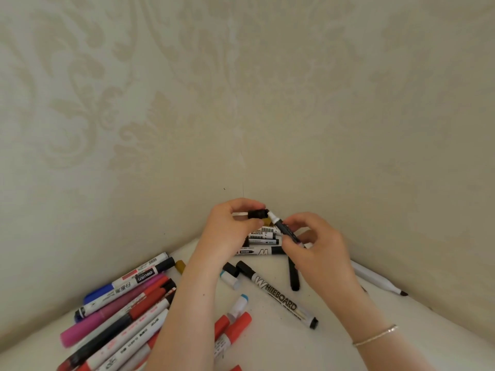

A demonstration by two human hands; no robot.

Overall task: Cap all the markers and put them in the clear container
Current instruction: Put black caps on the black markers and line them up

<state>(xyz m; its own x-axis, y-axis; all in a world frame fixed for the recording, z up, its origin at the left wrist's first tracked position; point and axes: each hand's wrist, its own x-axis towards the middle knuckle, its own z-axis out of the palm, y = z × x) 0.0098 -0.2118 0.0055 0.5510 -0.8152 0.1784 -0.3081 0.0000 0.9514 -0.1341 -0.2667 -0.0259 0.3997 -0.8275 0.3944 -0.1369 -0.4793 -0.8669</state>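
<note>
My left hand [227,231] pinches a black cap [257,213] at the fingertips. My right hand [318,253] holds a black marker [284,228] whose white tip end points up-left, right at the cap's mouth. Behind my hands, in the corner, several white and black markers [261,242] lie stacked; I cannot tell whether a clear container holds them. A black whiteboard marker [278,293] lies capped on the white table [281,344] between my forearms. A heap of red, purple, blue and black markers [120,303] lies at the left.
Patterned walls [241,103] meet in a corner just behind my hands. A loose black cap [231,269], light-blue capped pieces [238,306], red markers [233,330], a black pen [293,277] and an uncapped white marker [377,281] at the right lie scattered.
</note>
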